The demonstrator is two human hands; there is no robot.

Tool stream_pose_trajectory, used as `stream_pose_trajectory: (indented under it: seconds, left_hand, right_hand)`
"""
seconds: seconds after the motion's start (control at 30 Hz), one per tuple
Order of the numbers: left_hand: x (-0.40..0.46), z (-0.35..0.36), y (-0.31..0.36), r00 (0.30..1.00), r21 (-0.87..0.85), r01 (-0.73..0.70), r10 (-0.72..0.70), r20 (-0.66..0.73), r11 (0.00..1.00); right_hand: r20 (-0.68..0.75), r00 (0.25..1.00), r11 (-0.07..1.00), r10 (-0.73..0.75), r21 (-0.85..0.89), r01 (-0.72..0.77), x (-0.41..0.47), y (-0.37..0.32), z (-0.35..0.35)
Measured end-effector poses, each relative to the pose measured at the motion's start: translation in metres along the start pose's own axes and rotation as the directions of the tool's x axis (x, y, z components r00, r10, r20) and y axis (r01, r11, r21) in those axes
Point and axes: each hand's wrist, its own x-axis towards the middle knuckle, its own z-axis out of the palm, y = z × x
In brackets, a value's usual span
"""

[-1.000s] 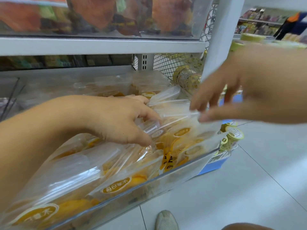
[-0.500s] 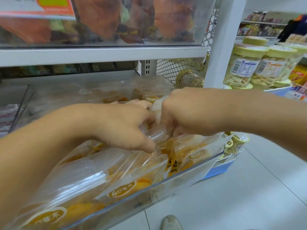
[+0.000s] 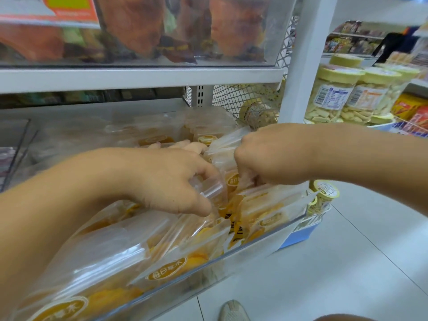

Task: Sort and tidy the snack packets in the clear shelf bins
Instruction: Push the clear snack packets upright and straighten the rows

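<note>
Two hands are working inside one clear shelf bin [image 3: 261, 237] on the lower shelf: the left hand [image 3: 176, 179] is curling thumb and fingers around a clear snack packet [image 3: 208, 191], while the right hand [image 3: 266, 156] is pinching the top edge of a second packet [image 3: 228, 141]. Roughly ten packets of yellow snack are lying overlapped in the bin, exact count unclear; three lidded jars [image 3: 333, 93] are standing on the neighbouring shelf

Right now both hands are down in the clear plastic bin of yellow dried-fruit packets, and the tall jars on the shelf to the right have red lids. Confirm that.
One detail is off: the lids of the tall clear jars are pale yellow, not red, as the head view shows. The rest holds: the left hand and right hand are both down among the clear packets of yellow dried fruit in the clear plastic bin.
</note>
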Motion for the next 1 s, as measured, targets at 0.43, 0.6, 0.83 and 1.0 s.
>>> stream_pose_trajectory:
  seconds: [0.43, 0.6, 0.83, 1.0]
  left_hand:
    - [-0.008, -0.006, -0.009, 0.993, -0.081, -0.102, 0.096, -0.071, 0.991]
    - [-0.028, -0.002, -0.016, 0.979, -0.073, -0.111, 0.097, -0.178, 0.991]
    - [-0.043, 0.005, -0.068, 0.844, -0.103, 0.235, -0.256, -0.471, 0.966]
    - [-0.041, 0.01, -0.091, 0.818, -0.157, 0.352, -0.385, -0.428, 0.923]
  right_hand:
    - [0.104, 0.983, 0.958, 0.15, 0.228, -0.171, -0.059, -0.053, 0.002]
    - [0.108, 0.987, 0.788, 0.118, 0.595, -0.159, -0.056, -0.044, -0.037]
    - [-0.032, 0.996, 0.907, 0.08, 0.417, -0.059, 0.061, -0.063, -0.033]
    - [-0.017, 0.991, 0.879, 0.135, 0.463, -0.112, 0.102, -0.044, -0.042]
